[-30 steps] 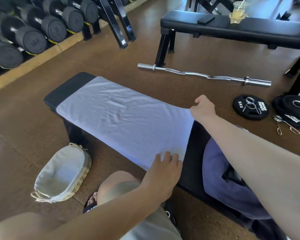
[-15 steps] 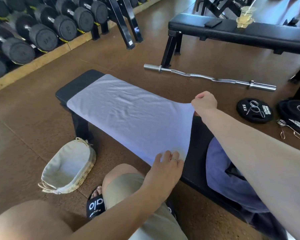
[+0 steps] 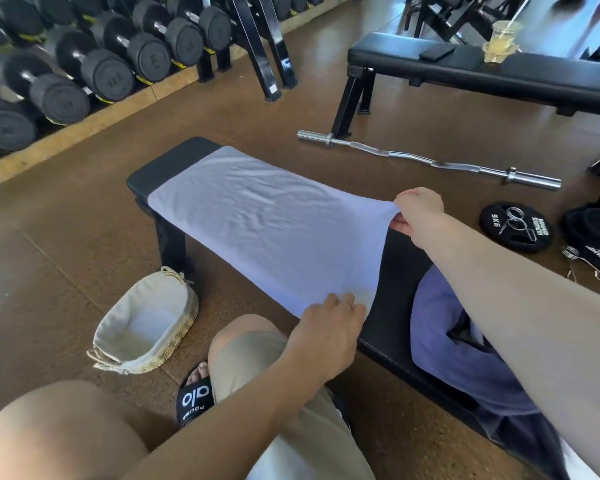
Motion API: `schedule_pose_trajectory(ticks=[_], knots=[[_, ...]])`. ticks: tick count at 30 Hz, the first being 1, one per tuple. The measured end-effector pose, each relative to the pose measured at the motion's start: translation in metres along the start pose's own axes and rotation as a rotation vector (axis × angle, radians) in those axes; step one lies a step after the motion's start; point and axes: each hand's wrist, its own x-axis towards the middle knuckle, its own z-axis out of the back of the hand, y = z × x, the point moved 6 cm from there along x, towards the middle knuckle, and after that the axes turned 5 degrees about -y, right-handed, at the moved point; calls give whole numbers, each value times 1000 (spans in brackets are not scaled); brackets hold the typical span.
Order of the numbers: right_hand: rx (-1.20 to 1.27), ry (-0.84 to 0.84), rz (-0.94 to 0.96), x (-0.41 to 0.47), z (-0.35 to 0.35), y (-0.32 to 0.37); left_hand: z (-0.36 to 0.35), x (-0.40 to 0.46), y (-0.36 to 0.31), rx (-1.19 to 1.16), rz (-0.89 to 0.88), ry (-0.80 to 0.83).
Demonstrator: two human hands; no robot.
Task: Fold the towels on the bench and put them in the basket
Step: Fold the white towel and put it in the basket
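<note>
A pale lilac towel (image 3: 264,230) lies spread flat along the black bench (image 3: 167,168). My right hand (image 3: 418,211) pinches the towel's far right corner and holds it lifted off the pad. At the near right corner, my left hand (image 3: 329,327) grips the towel's edge. A crumpled purple towel (image 3: 440,334) lies further right on the bench, partly hidden by my right forearm. On the floor left of my knees stands the cloth-lined woven basket (image 3: 146,327), with nothing in it.
A curl bar (image 3: 430,161) lies on the floor beyond the bench, with weight plates (image 3: 513,226) and clips to the right. A second black bench (image 3: 534,77) holds a phone and a drink cup. Dumbbell racks (image 3: 94,64) line the left wall.
My right hand has raised the towel's far corner off the bench. My left hand has closed on the near corner. The view has shifted slightly.
</note>
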Motion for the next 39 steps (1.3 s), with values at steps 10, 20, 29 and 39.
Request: schedule_pose_trajectory(ticks=[10, 20, 29, 39], knots=[[240, 284, 17, -14, -36, 31, 73, -17, 162, -885, 562, -275], [-30, 273, 397, 4, -96, 92, 83, -27, 262, -1233, 828, -472], [-277, 346, 667, 25, -215, 140, 59, -27, 352, -1252, 1023, -729], [-451, 322, 857, 69, -370, 122, -16, -18, 456, -1124, 1269, -774]])
